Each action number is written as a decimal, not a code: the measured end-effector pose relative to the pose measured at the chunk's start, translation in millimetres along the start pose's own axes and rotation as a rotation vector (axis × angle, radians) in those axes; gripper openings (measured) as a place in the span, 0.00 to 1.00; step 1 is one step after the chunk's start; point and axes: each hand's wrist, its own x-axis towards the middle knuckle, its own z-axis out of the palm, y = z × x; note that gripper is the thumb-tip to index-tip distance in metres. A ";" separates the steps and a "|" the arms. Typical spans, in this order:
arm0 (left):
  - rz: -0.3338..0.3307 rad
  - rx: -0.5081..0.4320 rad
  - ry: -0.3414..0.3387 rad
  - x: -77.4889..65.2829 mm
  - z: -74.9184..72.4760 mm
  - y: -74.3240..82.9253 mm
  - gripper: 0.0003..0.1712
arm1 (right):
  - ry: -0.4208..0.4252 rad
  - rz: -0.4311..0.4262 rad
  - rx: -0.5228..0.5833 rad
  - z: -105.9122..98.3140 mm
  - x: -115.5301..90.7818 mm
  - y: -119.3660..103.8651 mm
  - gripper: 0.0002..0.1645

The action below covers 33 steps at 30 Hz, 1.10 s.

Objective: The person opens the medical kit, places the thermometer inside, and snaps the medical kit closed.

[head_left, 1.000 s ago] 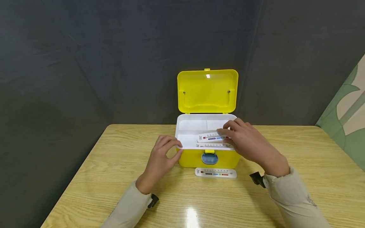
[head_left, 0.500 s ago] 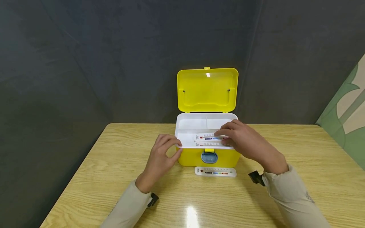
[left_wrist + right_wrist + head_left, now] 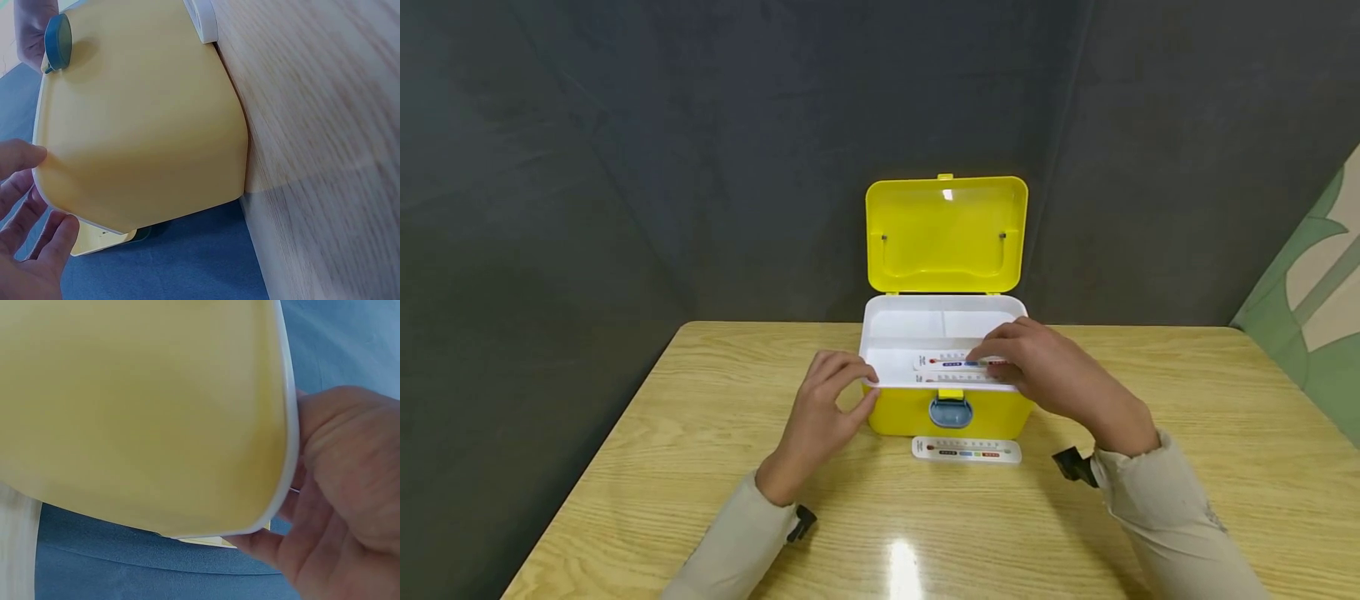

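Note:
My left hand (image 3: 826, 410) holds the front left corner of a yellow storage box (image 3: 895, 414); in the left wrist view its thumb lies on the front face and its fingers reach the side rim. My right hand (image 3: 1051, 372) reaches over the front right rim and pinches a white thermometer (image 3: 942, 362) inside the front compartment of the white tray (image 3: 891, 364). The held thermometer's right end is hidden by the fingers. Just in front of it, a second thermometer (image 3: 942, 379) lies along the tray's front wall. In the right wrist view the box wall hides the fingertips.
A third thermometer (image 3: 967, 450) lies on the wooden table (image 3: 730, 450) before the box. The yellow lid (image 3: 946, 233) stands raised at the back, near a dark curtain (image 3: 775, 158). A blue-grey latch (image 3: 951, 413) hangs on the box's front.
The thermometer in my right hand has gone from tilted to nearly level and sits deeper in the tray, parallel to the one there. My left hand stays at the corner.

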 end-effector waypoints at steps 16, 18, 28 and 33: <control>0.011 -0.004 0.014 -0.8 -1.8 1.8 0.09 | -0.022 -0.015 0.034 1.1 -3.4 -0.9 0.18; 0.008 -0.003 0.012 -1.0 -2.2 1.8 0.09 | -0.029 -0.006 0.030 0.9 -3.4 -1.2 0.18; 0.000 0.000 0.012 -1.5 -2.5 0.5 0.09 | 0.025 -0.055 0.012 -3.6 -7.5 -4.5 0.20; 0.005 -0.005 0.012 -1.1 -2.1 0.6 0.09 | 0.092 -0.116 -0.014 -6.4 -13.5 -11.3 0.18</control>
